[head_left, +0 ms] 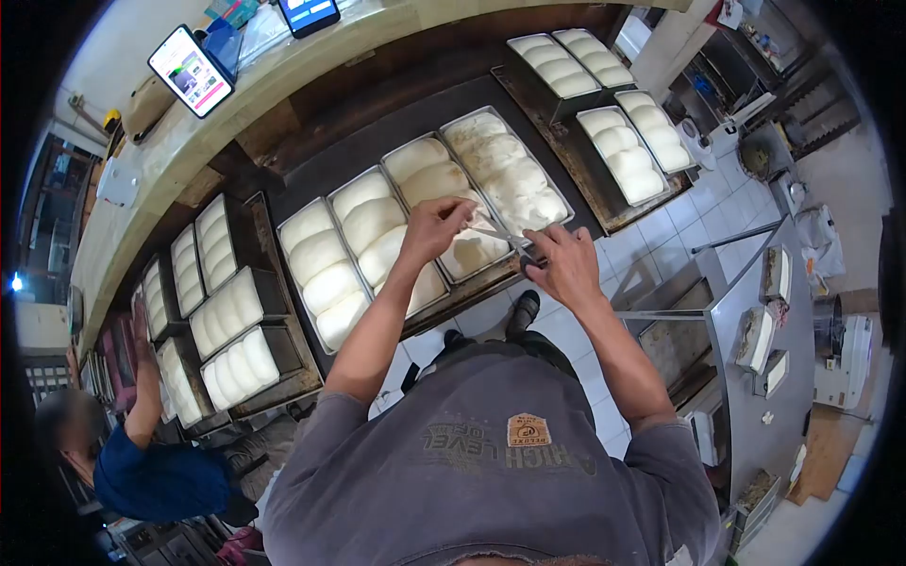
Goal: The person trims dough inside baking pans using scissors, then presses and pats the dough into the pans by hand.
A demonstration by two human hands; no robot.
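My right hand (568,266) grips a pair of scissors (506,237), the blades pointing left toward my other hand. With fingers pinched together, my left hand (440,228) hovers over the near part of a dough-filled loaf pan (456,279); what the fingertips hold is too small to make out. Right of that pan lies another pan of wrinkled, brown-flecked dough (505,170), close to the blades. To the left are two more long pans of smooth, pale dough (326,259), the pans standing side by side on a dark surface (316,174).
More dough pans stand on a tray at far right (618,156) and at left (226,311). A co-worker in a blue shirt (165,472) reaches toward the left pans. Phones (192,72) rest on the ledge behind. A metal table (727,377) with several pans stands right.
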